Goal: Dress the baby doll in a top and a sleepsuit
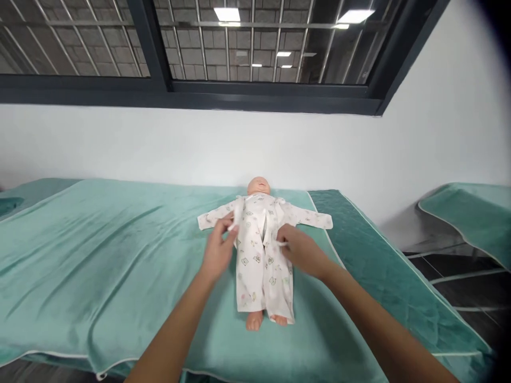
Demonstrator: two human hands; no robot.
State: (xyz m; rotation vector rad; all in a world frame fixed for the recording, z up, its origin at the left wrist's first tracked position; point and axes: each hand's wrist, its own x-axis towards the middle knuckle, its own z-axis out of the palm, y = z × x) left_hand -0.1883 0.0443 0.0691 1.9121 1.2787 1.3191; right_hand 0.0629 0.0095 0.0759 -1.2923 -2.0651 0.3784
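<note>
A baby doll (pixel 258 185) lies on its back, head toward the wall, dressed in a white patterned baby outfit (pixel 250 271). Its sleeves stretch out to both sides and its feet show below the trouser legs. My left hand (pixel 219 246) is closed at the outfit's left side, thumb and fingers pinching the edge of the white cloth. Over the right side of the doll's middle is my right hand (pixel 300 250), its fingers curled together around a thin white tie (pixel 282 243). The right fingertips are partly hidden.
A green sheet (pixel 131 266) with some creases covers the bed under the doll. Darker quilted green cloth (pixel 371 260) lies along the right. Behind stands a white wall (pixel 179 143) below a dark-framed window (pixel 255 98). Another green-covered surface (pixel 475 213) is at far right.
</note>
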